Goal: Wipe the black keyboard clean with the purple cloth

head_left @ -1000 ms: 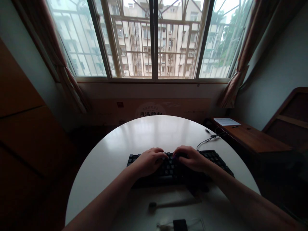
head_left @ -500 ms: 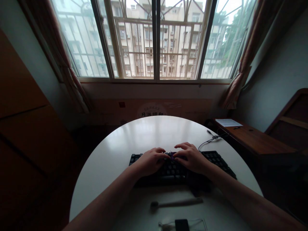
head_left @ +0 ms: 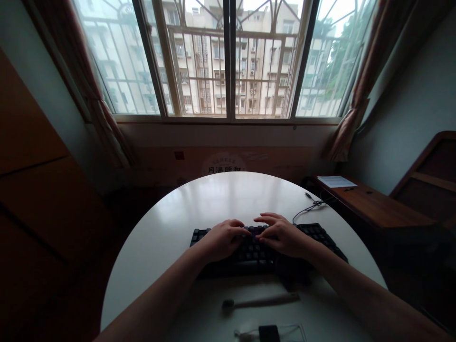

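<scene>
Keyboard (head_left: 252, 251): black, wide, flat on the round white table (head_left: 149, 266), right end close to the table's right edge, left end well in from the left edge. Far long side faces the table's far edge.

Left hand (head_left: 223, 240): laid over the left half, fingers curled, tips down by the keys at mid-board. Right hand (head_left: 285, 237): over the right half, index finger lifted away from the others, lower fingertips down near the left's. Small purplish patch (head_left: 255, 232) between the two sets of tips; too dark to say what it is, or if either hand is pinching it. Can't confirm a grip on either side.

Handling, my read: case stiff, fairly heavy for its thickness, shouldn't flex. Keys are the weak part: light, hard plastic, they give under load, so no lifting by them. Smooth tabletop, so it may skate if shoved sideways. To shift it, take both short ends, fingers under the case. To work on one key, brace the frame with one palm, pinch the cap by opposite sides, pull straight up.

Watch the cable (head_left: 302, 210): limp, knotted by the table's far-right edge, could snag. Brush (head_left: 263, 301) lies between keyboard and black block (head_left: 270, 333); looks light, hold by the handle.
</scene>
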Demonstrator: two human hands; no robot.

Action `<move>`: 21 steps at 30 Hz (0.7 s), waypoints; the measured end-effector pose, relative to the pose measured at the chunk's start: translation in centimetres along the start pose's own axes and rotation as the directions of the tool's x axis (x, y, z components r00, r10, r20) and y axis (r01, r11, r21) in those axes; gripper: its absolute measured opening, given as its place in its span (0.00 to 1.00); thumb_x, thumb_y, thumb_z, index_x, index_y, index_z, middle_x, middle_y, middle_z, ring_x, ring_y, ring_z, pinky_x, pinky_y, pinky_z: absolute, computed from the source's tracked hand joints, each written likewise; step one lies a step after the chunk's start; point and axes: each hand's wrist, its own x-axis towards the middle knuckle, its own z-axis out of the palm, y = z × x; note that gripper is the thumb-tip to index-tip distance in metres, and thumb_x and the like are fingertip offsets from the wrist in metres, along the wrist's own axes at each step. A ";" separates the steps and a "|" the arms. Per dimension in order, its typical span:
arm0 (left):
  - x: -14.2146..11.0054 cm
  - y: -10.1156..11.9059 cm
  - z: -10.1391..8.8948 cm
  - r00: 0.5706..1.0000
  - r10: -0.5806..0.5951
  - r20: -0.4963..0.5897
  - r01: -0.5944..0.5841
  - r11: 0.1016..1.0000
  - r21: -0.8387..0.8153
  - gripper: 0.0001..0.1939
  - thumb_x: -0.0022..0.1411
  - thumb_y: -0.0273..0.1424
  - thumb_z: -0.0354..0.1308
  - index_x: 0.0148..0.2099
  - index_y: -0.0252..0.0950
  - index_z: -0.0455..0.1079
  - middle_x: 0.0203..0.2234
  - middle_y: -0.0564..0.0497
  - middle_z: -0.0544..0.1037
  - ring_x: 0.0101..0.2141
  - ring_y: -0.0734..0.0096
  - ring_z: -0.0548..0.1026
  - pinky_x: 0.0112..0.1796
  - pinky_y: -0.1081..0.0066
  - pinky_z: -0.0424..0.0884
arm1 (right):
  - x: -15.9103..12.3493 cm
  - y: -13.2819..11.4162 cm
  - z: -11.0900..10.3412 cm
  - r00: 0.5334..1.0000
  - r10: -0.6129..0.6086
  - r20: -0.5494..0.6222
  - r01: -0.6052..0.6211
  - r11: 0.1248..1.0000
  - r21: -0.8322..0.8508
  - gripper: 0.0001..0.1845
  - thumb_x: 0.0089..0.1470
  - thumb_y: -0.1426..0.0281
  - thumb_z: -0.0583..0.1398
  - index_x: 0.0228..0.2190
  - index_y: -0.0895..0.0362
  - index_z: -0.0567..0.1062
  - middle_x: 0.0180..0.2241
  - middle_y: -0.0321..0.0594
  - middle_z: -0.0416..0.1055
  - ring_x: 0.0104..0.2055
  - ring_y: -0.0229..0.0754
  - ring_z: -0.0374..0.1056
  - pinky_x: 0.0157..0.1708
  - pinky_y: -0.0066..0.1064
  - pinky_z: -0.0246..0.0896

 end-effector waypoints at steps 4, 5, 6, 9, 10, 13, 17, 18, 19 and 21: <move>0.1 0.1 0.1 1.000 -0.004 -0.004 0.004 1.000 -0.010 0.18 0.62 0.25 0.52 0.52 0.45 0.73 0.49 0.50 0.73 0.47 0.64 0.72 0.49 0.64 0.69 | 0.3 -0.4 0.4 0.997 0.056 -0.044 -0.057 0.998 -0.021 0.09 0.57 0.65 0.60 0.35 0.47 0.82 0.54 0.36 0.69 0.60 0.52 0.58 0.58 0.50 0.54; 0.1 0.1 0.1 1.000 -0.003 -0.009 0.003 1.000 -0.011 0.18 0.62 0.25 0.52 0.52 0.45 0.73 0.49 0.50 0.73 0.47 0.64 0.72 0.49 0.64 0.69 | 0.4 -0.5 0.6 0.996 0.071 -0.061 -0.073 0.997 -0.036 0.09 0.56 0.65 0.60 0.35 0.46 0.82 0.54 0.35 0.69 0.60 0.52 0.58 0.58 0.50 0.54; 0.1 0.0 0.1 1.000 -0.001 -0.015 0.001 1.000 -0.012 0.18 0.62 0.25 0.53 0.52 0.45 0.73 0.49 0.50 0.73 0.47 0.64 0.72 0.49 0.64 0.69 | 0.5 -0.6 0.7 0.993 0.085 -0.078 -0.089 0.995 -0.051 0.09 0.56 0.65 0.60 0.36 0.46 0.82 0.54 0.35 0.69 0.60 0.53 0.58 0.58 0.50 0.54; 0.1 -0.1 0.2 1.000 0.001 -0.017 -0.002 1.000 -0.012 0.19 0.62 0.25 0.53 0.52 0.45 0.73 0.48 0.50 0.73 0.46 0.64 0.73 0.49 0.65 0.69 | 0.6 -1.0 1.0 0.986 0.119 -0.118 -0.131 0.987 -0.098 0.09 0.56 0.65 0.60 0.35 0.46 0.82 0.54 0.34 0.69 0.60 0.53 0.58 0.58 0.51 0.53; 0.1 -0.1 0.2 1.000 0.001 -0.015 -0.001 1.000 -0.012 0.19 0.62 0.25 0.52 0.52 0.45 0.73 0.49 0.50 0.73 0.46 0.64 0.73 0.49 0.65 0.69 | 0.7 -1.1 1.0 0.983 0.129 -0.128 -0.144 0.983 -0.112 0.10 0.56 0.65 0.60 0.35 0.46 0.82 0.54 0.34 0.69 0.60 0.54 0.58 0.58 0.51 0.53; 0.1 -0.2 0.2 1.000 -0.004 -0.023 0.004 1.000 -0.011 0.18 0.62 0.26 0.52 0.52 0.45 0.74 0.49 0.50 0.74 0.46 0.64 0.73 0.49 0.65 0.69 | 0.7 -1.5 1.1 0.977 0.155 -0.148 -0.176 0.974 -0.143 0.10 0.56 0.65 0.59 0.35 0.46 0.82 0.55 0.34 0.68 0.60 0.53 0.58 0.58 0.51 0.53; 0.1 -0.3 0.3 1.000 -0.001 -0.031 0.000 1.000 -0.016 0.18 0.63 0.27 0.52 0.52 0.45 0.74 0.49 0.50 0.74 0.47 0.64 0.73 0.49 0.65 0.69 | 0.7 -1.7 1.3 0.973 0.163 -0.164 -0.189 0.969 -0.161 0.11 0.57 0.65 0.58 0.34 0.47 0.82 0.56 0.35 0.67 0.60 0.53 0.58 0.58 0.51 0.53; 0.1 -0.3 0.3 0.999 0.000 -0.032 0.000 1.000 -0.017 0.17 0.63 0.27 0.52 0.52 0.45 0.74 0.49 0.49 0.74 0.47 0.64 0.73 0.49 0.65 0.69 | 0.6 -1.6 1.4 0.973 0.160 -0.168 -0.187 0.969 -0.162 0.11 0.57 0.65 0.58 0.34 0.47 0.82 0.57 0.36 0.66 0.60 0.53 0.58 0.58 0.51 0.54; 0.1 -0.3 0.3 0.999 -0.002 -0.035 0.002 1.000 -0.016 0.17 0.63 0.27 0.52 0.52 0.45 0.74 0.49 0.49 0.74 0.47 0.64 0.73 0.50 0.65 0.69 | 0.6 -1.5 1.4 0.974 0.151 -0.167 -0.178 0.971 -0.161 0.11 0.57 0.65 0.58 0.34 0.48 0.82 0.57 0.36 0.65 0.60 0.53 0.58 0.58 0.51 0.54; 0.1 -0.3 0.3 0.999 -0.009 -0.032 0.008 1.000 -0.013 0.17 0.63 0.27 0.52 0.52 0.45 0.74 0.50 0.49 0.74 0.47 0.64 0.73 0.50 0.64 0.68 | 0.5 -1.3 1.5 0.981 0.116 -0.153 -0.138 0.980 -0.142 0.11 0.56 0.66 0.59 0.35 0.49 0.82 0.58 0.37 0.64 0.60 0.53 0.58 0.58 0.50 0.55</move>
